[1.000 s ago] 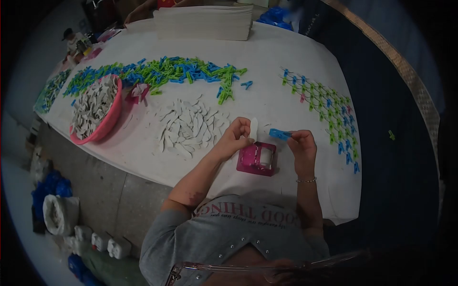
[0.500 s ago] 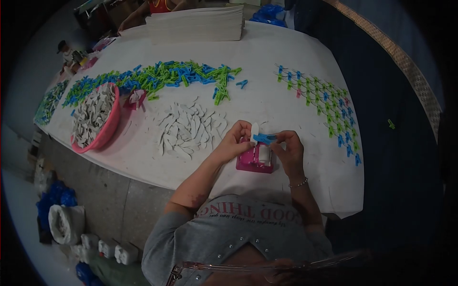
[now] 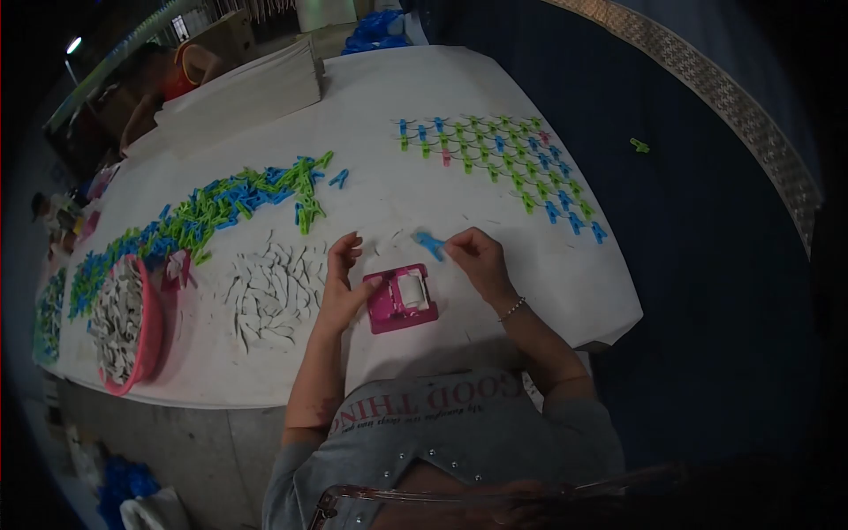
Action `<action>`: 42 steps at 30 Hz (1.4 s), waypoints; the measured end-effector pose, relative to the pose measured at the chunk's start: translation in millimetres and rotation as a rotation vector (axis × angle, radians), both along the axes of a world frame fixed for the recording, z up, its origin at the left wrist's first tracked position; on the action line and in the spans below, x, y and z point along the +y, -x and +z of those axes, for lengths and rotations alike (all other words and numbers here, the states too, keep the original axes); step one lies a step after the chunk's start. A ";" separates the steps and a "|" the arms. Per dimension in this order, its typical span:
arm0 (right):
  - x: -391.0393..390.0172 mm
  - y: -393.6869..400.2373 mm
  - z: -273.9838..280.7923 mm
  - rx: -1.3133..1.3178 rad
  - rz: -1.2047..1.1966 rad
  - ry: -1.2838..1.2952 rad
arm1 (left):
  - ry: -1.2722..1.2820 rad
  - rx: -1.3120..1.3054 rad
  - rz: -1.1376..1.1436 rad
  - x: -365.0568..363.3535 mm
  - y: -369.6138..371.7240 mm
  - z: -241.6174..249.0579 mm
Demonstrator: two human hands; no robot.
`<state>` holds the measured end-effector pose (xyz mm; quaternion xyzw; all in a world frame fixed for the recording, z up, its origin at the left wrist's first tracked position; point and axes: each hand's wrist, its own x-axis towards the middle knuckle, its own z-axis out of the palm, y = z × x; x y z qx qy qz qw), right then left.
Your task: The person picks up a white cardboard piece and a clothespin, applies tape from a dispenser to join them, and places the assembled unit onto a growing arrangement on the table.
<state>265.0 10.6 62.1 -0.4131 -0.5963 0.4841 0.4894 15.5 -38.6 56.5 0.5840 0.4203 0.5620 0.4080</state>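
Between the fingertips of my right hand (image 3: 480, 262) is a blue clip (image 3: 430, 245), held above the white table. My left hand (image 3: 343, 284) has its fingers apart, with the thumb at the left edge of a pink tray (image 3: 386, 306) that bears a white roll (image 3: 412, 291). Left of that hand lies a loose pile of thin whitish strips (image 3: 267, 296). Farther up, a heap of green and blue clips (image 3: 216, 205) stretches across the table, with a single blue clip (image 3: 339, 178) beside it.
Rows of clips on curved wires (image 3: 495, 146) lie at the upper right. A pink basket (image 3: 148, 340) full of strips stands at the left. Behind are a stack of pale sheets (image 3: 247, 99) and a person in red (image 3: 177, 78). A green clip (image 3: 639, 145) lies beyond the table.
The view has turned to the right. My right hand has moved away from my left hand with the blue clip. My left hand has opened, and the white strip it held is no longer there.
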 end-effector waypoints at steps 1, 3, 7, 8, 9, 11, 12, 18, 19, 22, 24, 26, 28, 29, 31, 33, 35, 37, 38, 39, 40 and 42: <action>11.3 -10.0 -7.8 0.001 -0.005 -0.003 | 0.005 -0.008 0.085 1.7 2.0 -0.5; 40.0 -35.6 -25.0 -0.583 -0.375 -0.533 | 0.000 -0.030 0.104 3.5 4.3 -2.7; 80.3 -67.5 -31.6 -0.861 -0.607 -0.677 | -0.008 0.009 0.179 6.8 4.9 -9.7; 87.9 -71.3 -32.8 -0.926 -0.658 -0.629 | -0.029 0.054 0.212 7.4 5.2 -11.4; 94.7 -74.2 -34.6 -0.989 -0.708 -0.580 | -0.031 0.054 0.214 8.7 6.4 -14.1; 105.6 -77.4 -38.0 -1.009 -0.720 -0.542 | -0.089 0.097 0.263 11.7 9.6 -18.3; 109.7 -77.8 -39.7 -1.033 -0.731 -0.501 | -0.091 0.098 0.265 12.3 10.8 -19.1; 122.5 -75.2 -42.5 -1.086 -0.734 -0.429 | -0.113 0.109 0.337 17.7 18.1 -24.7; 123.4 -75.1 -43.2 -1.085 -0.735 -0.429 | -0.119 0.130 0.369 18.1 19.7 -24.4; 122.9 -75.1 -43.3 -1.081 -0.729 -0.415 | -0.164 0.292 0.456 20.2 34.3 -25.8; 116.6 -71.6 -40.0 -1.053 -0.786 -0.506 | -0.207 0.434 0.512 19.9 47.5 -24.8; 107.9 -63.5 -36.6 -1.006 -0.764 -0.604 | -0.168 0.945 0.728 16.7 59.2 -23.2; 93.5 -49.6 -31.1 -0.916 -0.655 -0.735 | -0.095 1.151 0.844 14.8 70.2 -34.6; 85.0 -39.9 -28.7 -0.871 -0.572 -0.769 | -0.009 1.356 0.961 13.8 73.8 -38.9; 72.0 -23.6 -31.5 -0.742 -0.347 -0.783 | 0.086 1.359 0.965 14.9 82.4 -43.1; 59.0 -10.7 -29.3 -0.699 -0.240 -0.790 | 0.018 1.147 0.693 17.7 94.7 -49.6; 54.2 -2.4 -30.3 -0.650 -0.140 -0.794 | 0.142 1.034 0.681 17.3 89.8 -44.5; 52.7 -2.2 -33.6 -0.665 -0.057 -0.771 | 0.258 0.918 0.651 17.5 82.7 -38.2; 52.9 -3.1 -34.7 -0.668 -0.069 -0.767 | 0.195 0.923 0.687 15.7 81.4 -38.0; 53.9 -4.0 -35.7 -0.660 -0.041 -0.771 | 0.131 0.928 0.721 15.6 80.7 -38.6; 54.9 -5.6 -36.6 -0.650 -0.013 -0.775 | 0.125 0.930 0.709 17.0 81.1 -40.3; 55.0 -7.7 -33.0 -0.651 -0.023 -0.768 | 0.167 0.899 0.759 19.7 82.2 -43.3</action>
